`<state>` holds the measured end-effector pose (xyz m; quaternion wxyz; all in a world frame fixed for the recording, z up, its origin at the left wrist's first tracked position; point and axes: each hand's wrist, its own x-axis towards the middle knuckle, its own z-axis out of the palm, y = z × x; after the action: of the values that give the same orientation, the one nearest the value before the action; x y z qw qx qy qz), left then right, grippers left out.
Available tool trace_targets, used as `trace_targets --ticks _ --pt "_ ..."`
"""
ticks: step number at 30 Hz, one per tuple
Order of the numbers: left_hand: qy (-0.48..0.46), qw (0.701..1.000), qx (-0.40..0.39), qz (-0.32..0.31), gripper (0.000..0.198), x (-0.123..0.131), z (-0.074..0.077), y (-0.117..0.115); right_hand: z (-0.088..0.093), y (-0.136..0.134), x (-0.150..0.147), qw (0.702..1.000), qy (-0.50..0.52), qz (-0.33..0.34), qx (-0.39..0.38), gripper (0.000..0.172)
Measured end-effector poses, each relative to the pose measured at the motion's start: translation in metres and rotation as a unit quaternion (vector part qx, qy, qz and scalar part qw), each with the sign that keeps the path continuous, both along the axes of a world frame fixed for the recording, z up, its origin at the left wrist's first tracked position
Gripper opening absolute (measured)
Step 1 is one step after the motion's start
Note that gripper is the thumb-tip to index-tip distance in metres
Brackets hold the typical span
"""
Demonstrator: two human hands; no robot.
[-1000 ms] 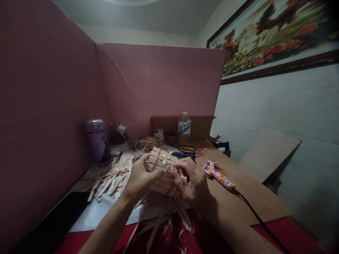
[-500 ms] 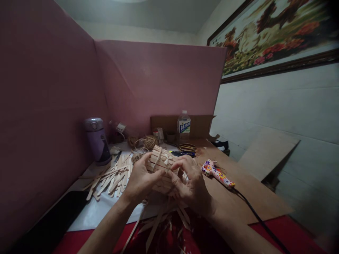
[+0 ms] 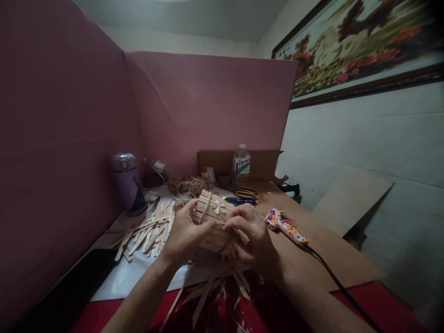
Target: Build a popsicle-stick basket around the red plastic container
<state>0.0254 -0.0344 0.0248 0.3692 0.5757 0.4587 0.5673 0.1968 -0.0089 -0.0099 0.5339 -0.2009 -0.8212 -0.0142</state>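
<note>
A tube-shaped craft-stick holder [image 3: 208, 215] lies tilted on its side between my hands, just above the table. A twine band circles its left end, and a pale flower shape [image 3: 219, 206] sits on its upper side. My left hand [image 3: 187, 226] is closed round the left end, thumb along the near side. At the right end, my right hand [image 3: 251, 236] has its fingers bent against the sticks; its palm side hides that end. Loose craft sticks [image 3: 152, 233] lie in a pile to the left.
To the right a flower-patterned hot glue gun [image 3: 285, 227] lies on cardboard [image 3: 333, 263], its cord trailing forward. Scissors [image 3: 246, 192], a twine ball [image 3: 197, 185] and a plastic bottle [image 3: 241, 166] stand behind. A purple flask [image 3: 128, 185] is at the left. Stick scraps [image 3: 204, 296] lie in front.
The right thumb has shifted down and away from the index fingertip, while the right fingers stay at the holder. My left hand and the holder have hardly moved.
</note>
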Motion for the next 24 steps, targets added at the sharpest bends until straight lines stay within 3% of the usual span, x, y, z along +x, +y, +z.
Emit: trace_targets --ticks 5,12,24 --pt "0.001 1.000 0.008 0.000 0.043 0.0004 0.0002 0.0001 0.0027 0.0027 0.0020 0.995 -0.034 -0.060 0.073 0.011" --pt "-0.003 1.000 0.009 0.006 0.041 0.0003 -0.0003 0.0000 0.0012 -0.0021 0.0027 0.999 -0.009 0.039 -0.001 0.019" --pt "-0.005 1.000 -0.006 0.009 0.044 0.0009 0.0020 -0.0009 -0.0017 0.0018 0.0014 0.999 0.028 0.016 0.009 0.025"
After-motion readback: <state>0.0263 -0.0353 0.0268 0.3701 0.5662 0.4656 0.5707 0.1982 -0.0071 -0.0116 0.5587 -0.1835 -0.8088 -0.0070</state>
